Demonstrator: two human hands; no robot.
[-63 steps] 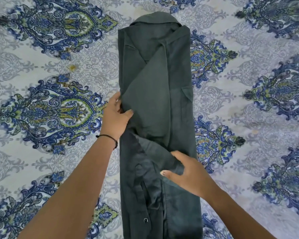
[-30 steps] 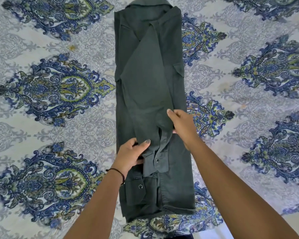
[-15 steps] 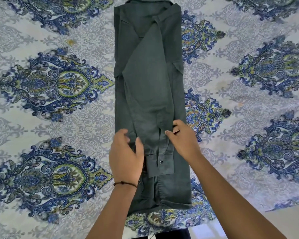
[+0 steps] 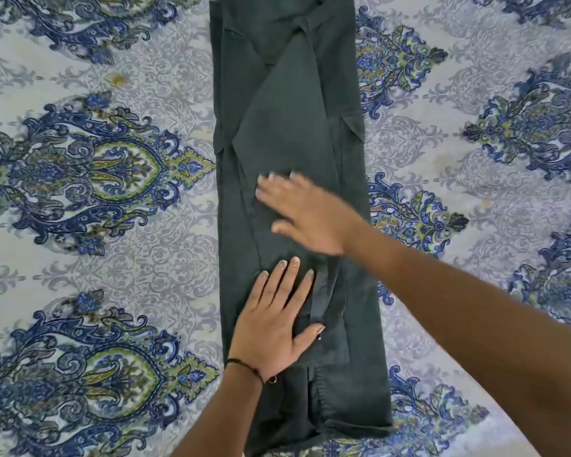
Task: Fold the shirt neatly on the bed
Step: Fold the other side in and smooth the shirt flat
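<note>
Presently the shirt (image 4: pixel 294 110), dark green, lies flat on the bed (image 4: pixel 112 225) as a long narrow band running from near to far, both sides turned inward. Its far end is cut off by the frame. One sleeve (image 4: pixel 287 133) lies folded diagonally down the middle of the band, and its cuff (image 4: pixel 327 318) sits toward the near end. A pocket flap (image 4: pixel 353 127) shows at the right edge of the far half.

The left hand (image 4: pixel 274 328) rests palm down on the near half of the shirt. Its fingers are straight and slightly spread, the thumb reaches out to the cuff, and it grips nothing. A thin dark cord (image 4: pixel 244 366) circles the left wrist.

The right hand (image 4: pixel 307 212) is spread palm down over the middle of the shirt, just beyond the left hand, with its fingers extended toward the far left. It holds nothing. Its outline is blurred, so whether it presses on the cloth cannot be told. The two hands are close together but do not touch. The right forearm enters from the near right and crosses the right edge of the shirt.

The bed is covered by a pale sheet printed with blue and green ornamental medallions on both sides of the shirt. A small yellowish mark (image 4: pixel 119 79) shows on the sheet at the far left.
</note>
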